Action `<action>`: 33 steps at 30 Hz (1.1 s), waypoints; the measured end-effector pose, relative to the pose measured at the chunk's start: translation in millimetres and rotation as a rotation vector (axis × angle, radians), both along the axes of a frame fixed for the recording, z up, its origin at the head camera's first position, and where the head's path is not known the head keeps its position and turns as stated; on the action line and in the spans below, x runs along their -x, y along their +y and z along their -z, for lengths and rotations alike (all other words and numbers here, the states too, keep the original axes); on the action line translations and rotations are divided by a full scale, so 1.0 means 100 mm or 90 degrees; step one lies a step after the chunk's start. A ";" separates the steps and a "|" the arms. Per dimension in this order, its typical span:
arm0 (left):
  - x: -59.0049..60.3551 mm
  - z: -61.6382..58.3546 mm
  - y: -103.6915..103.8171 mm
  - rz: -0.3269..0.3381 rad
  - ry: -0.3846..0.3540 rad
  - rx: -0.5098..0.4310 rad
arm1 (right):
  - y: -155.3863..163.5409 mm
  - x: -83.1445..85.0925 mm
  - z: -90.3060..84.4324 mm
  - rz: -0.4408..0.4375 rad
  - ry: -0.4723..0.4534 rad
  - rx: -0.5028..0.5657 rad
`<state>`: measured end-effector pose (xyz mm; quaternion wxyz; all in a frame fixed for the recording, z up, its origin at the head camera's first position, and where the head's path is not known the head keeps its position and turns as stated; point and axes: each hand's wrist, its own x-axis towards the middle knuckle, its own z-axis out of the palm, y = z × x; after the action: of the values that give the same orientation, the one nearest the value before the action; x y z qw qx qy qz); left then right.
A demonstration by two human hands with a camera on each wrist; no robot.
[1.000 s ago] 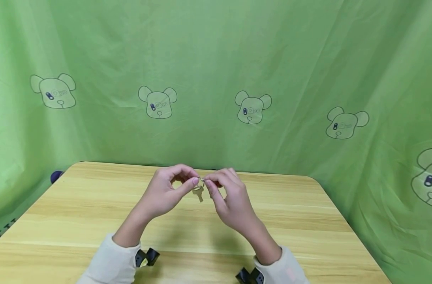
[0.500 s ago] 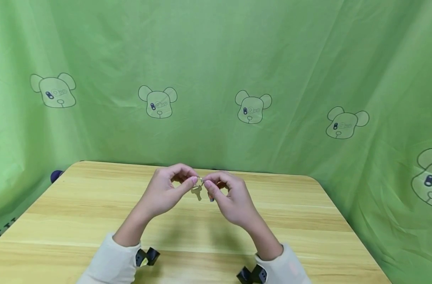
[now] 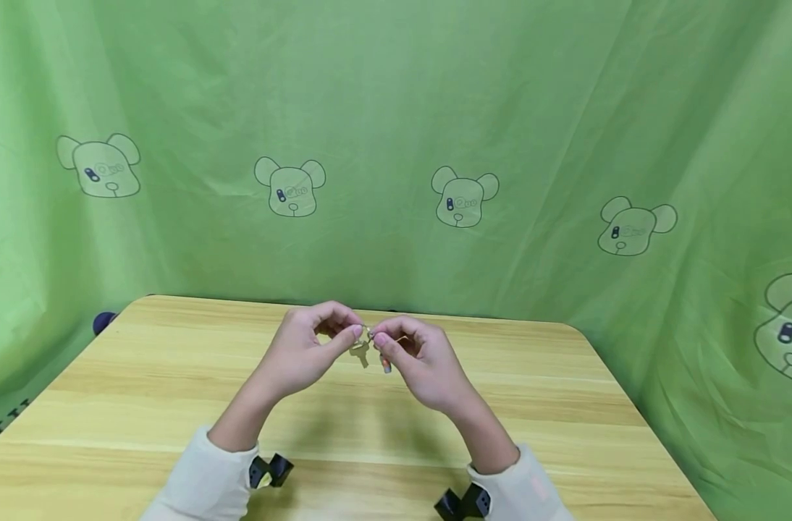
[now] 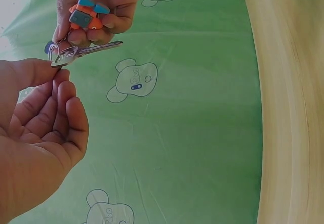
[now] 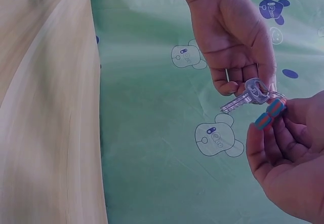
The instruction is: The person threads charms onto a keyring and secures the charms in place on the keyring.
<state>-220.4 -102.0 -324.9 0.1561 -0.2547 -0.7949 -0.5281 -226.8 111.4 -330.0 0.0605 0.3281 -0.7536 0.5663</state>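
Both hands are raised a little above the wooden table (image 3: pixel 174 391), fingertips meeting at a small metal key ring (image 5: pixel 259 89). My left hand (image 3: pixel 359 331) pinches the ring (image 4: pixel 54 58) between thumb and forefinger. A silver key (image 3: pixel 361 354) hangs from the ring (image 3: pixel 368 333); the key (image 4: pixel 93 48) also shows in the left wrist view, and the key (image 5: pixel 238 101) in the right wrist view. My right hand (image 3: pixel 378 339) grips an orange and blue charm (image 5: pixel 270 113) on the same ring. The charm (image 4: pixel 86 13) lies in its curled fingers (image 4: pixel 109 19).
A green cloth (image 3: pixel 396 108) printed with bear heads hangs behind and around the table. A dark blue object (image 3: pixel 103 321) peeks out past the table's far left corner. Black wrist camera mounts (image 3: pixel 269 470) sit at both cuffs near the front edge.
My right hand's fingers have curled down and closer round the charm. The left hand and the hanging key have stayed almost where they were.
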 end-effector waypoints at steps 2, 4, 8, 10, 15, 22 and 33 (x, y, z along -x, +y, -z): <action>0.00 0.00 0.00 -0.004 0.000 0.003 | 0.00 0.00 0.00 -0.002 -0.008 -0.005; 0.00 0.00 0.00 -0.006 -0.002 0.006 | 0.00 0.00 0.00 -0.003 -0.015 -0.009; 0.00 0.00 0.00 -0.009 -0.003 0.010 | 0.00 0.00 0.00 -0.005 -0.028 -0.014; -0.01 0.00 0.00 -0.010 -0.004 0.011 | 0.00 0.00 0.00 -0.008 -0.034 -0.015; -0.01 0.00 0.01 -0.014 -0.006 0.011 | 0.00 0.01 0.02 -0.015 -0.041 -0.015; -0.01 0.01 0.03 -0.016 -0.013 0.003 | 0.00 0.01 0.03 -0.024 -0.054 -0.013; -0.01 0.01 0.04 -0.026 -0.028 -0.016 | -0.01 0.00 0.01 0.005 -0.020 -0.033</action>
<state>-218.9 -98.0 -326.3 0.1524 -0.2244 -0.7968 -0.5400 -226.9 110.5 -331.3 0.0424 0.3180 -0.7700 0.5515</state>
